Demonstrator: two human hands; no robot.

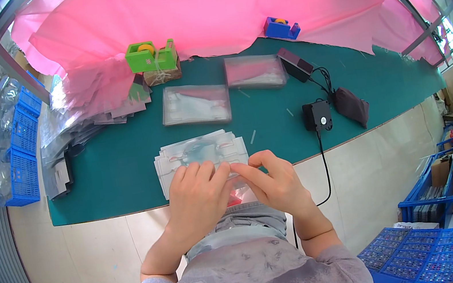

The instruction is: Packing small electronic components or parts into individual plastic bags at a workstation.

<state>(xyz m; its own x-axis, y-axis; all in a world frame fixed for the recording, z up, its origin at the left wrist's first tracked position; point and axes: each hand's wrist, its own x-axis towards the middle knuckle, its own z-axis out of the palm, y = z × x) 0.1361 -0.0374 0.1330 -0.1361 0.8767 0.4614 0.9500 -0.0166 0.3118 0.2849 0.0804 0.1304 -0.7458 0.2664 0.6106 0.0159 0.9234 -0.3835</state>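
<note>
A loose stack of pale flat sheets (204,147), which look like clear plastic sleeves, lies at the near edge of the green table. My left hand (199,194) rests over its near side with the fingers curled, thumb and forefinger reaching toward the right hand. Close beside it, my right hand (273,184) has its thumb and forefinger pinched together at the stack's near right corner. The fingertips of both hands meet there. A bit of see-through film (237,182) shows below them, but what exactly the fingers grip is too small to tell.
Two neat piles of clear-sleeved sheets (195,105) (254,72) lie farther back. A green tape dispenser (151,56) and a blue tape dispenser (281,28) stand by the pink cloth (208,11). Spread plastic sleeves (93,96) cover the left. A black corded box (317,116) and dark pouch (352,106) lie right.
</note>
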